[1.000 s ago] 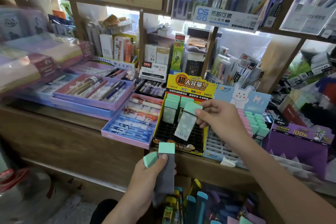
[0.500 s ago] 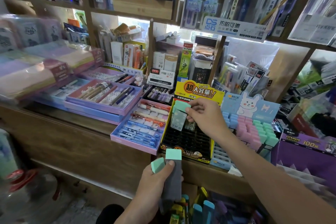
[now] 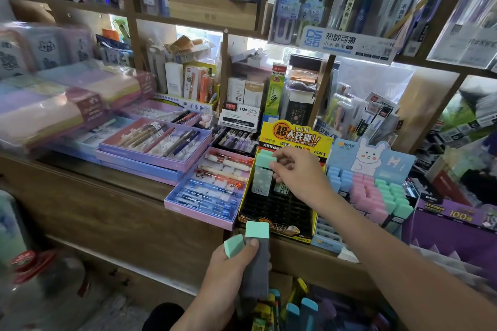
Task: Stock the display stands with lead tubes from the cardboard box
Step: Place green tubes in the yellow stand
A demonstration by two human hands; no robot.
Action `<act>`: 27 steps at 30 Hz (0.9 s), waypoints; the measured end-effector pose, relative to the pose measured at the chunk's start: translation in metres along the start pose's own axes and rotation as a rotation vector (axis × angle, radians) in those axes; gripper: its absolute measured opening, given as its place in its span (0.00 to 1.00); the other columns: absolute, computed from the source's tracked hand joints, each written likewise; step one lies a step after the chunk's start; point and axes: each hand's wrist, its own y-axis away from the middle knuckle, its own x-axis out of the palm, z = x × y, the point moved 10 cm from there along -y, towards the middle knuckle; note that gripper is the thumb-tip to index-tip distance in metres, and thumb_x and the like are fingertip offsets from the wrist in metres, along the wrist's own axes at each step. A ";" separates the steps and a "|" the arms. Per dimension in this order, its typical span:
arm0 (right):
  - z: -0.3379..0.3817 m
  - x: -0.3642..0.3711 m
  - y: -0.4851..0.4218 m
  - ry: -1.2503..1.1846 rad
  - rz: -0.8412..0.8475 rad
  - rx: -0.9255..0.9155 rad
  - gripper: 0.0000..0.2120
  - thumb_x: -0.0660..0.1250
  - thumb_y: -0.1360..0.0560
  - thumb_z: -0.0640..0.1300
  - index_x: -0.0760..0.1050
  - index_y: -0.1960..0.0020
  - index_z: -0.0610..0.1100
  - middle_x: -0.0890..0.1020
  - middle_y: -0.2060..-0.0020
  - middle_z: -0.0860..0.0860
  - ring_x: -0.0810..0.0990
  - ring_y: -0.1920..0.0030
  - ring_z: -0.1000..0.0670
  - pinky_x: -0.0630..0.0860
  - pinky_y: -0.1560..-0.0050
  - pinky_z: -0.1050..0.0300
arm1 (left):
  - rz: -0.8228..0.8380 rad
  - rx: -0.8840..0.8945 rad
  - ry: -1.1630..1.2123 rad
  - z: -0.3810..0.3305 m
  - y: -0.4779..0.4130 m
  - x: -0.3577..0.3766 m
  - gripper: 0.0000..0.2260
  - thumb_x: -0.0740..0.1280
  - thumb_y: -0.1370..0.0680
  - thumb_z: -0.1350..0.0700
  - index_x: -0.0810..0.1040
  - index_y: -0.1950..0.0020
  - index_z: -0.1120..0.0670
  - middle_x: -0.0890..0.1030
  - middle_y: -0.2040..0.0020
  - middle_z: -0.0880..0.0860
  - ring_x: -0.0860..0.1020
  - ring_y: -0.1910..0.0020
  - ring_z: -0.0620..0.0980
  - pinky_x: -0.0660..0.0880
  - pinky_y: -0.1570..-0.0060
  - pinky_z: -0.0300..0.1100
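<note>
Right fingers [image 3: 282, 166] round upright lead tube [image 3: 262, 179], green cap topmost.

The right hand [image 3: 295, 177] covers the back right slots of the black display stand [image 3: 279, 209] and the right edge of the lead tube [image 3: 262, 181] it pinches. The print on that tube's label is too small to read. The left hand [image 3: 231, 269] grips a grey tube [image 3: 256, 269] and another one, of which only the green cap [image 3: 234, 248] shows. Blue-capped tubes [image 3: 301, 309] below are cut off by the bottom edge. The pastel packs [image 3: 53, 105] and a container [image 3: 45, 277] at left are blurred. The purple stand [image 3: 457, 234] runs off the right edge.
</note>
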 end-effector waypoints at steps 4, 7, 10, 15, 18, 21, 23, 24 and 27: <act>-0.001 0.000 -0.001 -0.002 0.017 0.005 0.05 0.71 0.21 0.37 0.81 0.45 0.43 0.84 0.60 0.45 0.86 0.64 0.52 0.84 0.59 0.59 | -0.001 0.000 -0.008 0.000 0.000 -0.001 0.16 0.72 0.23 0.53 0.78 0.38 0.57 0.87 0.51 0.59 0.87 0.53 0.56 0.80 0.58 0.45; -0.002 0.003 -0.001 0.032 0.060 0.015 0.06 0.71 0.21 0.37 0.81 0.45 0.43 0.84 0.59 0.46 0.86 0.63 0.51 0.85 0.57 0.55 | 0.009 0.005 0.003 0.000 0.000 0.001 0.15 0.72 0.23 0.54 0.78 0.39 0.57 0.87 0.52 0.59 0.87 0.54 0.56 0.81 0.60 0.44; -0.005 0.002 0.000 0.052 0.047 0.008 0.08 0.71 0.21 0.37 0.81 0.43 0.41 0.84 0.60 0.47 0.86 0.63 0.53 0.86 0.56 0.55 | 0.014 0.010 0.012 -0.001 0.001 0.002 0.14 0.72 0.23 0.54 0.79 0.40 0.58 0.87 0.52 0.60 0.87 0.56 0.56 0.81 0.61 0.44; -0.004 0.008 0.007 0.109 0.034 -0.054 0.09 0.70 0.20 0.37 0.77 0.43 0.48 0.84 0.61 0.50 0.85 0.62 0.55 0.86 0.55 0.50 | 0.013 0.008 0.003 -0.002 0.001 0.002 0.13 0.72 0.23 0.55 0.78 0.40 0.57 0.87 0.53 0.59 0.87 0.56 0.55 0.81 0.63 0.42; 0.004 0.012 0.012 0.280 0.028 -0.157 0.07 0.69 0.19 0.41 0.78 0.41 0.46 0.84 0.59 0.51 0.85 0.58 0.49 0.83 0.55 0.43 | 0.018 0.012 -0.004 -0.003 0.002 0.003 0.13 0.72 0.22 0.55 0.78 0.40 0.56 0.87 0.53 0.58 0.87 0.55 0.55 0.81 0.62 0.42; 0.011 0.008 0.013 0.368 0.009 -0.199 0.09 0.70 0.20 0.44 0.80 0.39 0.46 0.86 0.55 0.49 0.84 0.55 0.46 0.82 0.53 0.43 | 0.027 0.021 0.005 -0.005 0.003 0.005 0.11 0.70 0.21 0.56 0.78 0.41 0.57 0.87 0.54 0.58 0.87 0.57 0.54 0.81 0.64 0.41; 0.011 0.005 0.015 0.360 0.018 -0.182 0.11 0.70 0.20 0.43 0.80 0.38 0.45 0.86 0.54 0.50 0.83 0.54 0.47 0.82 0.51 0.44 | 0.033 0.021 0.014 -0.005 0.004 0.006 0.10 0.70 0.21 0.57 0.78 0.41 0.57 0.87 0.55 0.58 0.87 0.59 0.53 0.81 0.66 0.40; 0.010 0.004 0.016 0.357 0.021 -0.175 0.12 0.70 0.20 0.42 0.80 0.37 0.45 0.85 0.55 0.51 0.83 0.55 0.49 0.82 0.51 0.45 | 0.034 0.023 0.016 -0.006 0.005 0.006 0.09 0.70 0.21 0.57 0.78 0.42 0.57 0.87 0.55 0.58 0.87 0.60 0.53 0.81 0.66 0.40; 0.005 0.001 0.029 0.241 0.018 -0.103 0.07 0.70 0.20 0.42 0.82 0.43 0.47 0.81 0.60 0.57 0.80 0.59 0.57 0.79 0.57 0.57 | 0.032 0.039 0.018 -0.006 0.004 0.006 0.09 0.70 0.21 0.56 0.79 0.42 0.57 0.87 0.55 0.59 0.87 0.60 0.53 0.81 0.66 0.41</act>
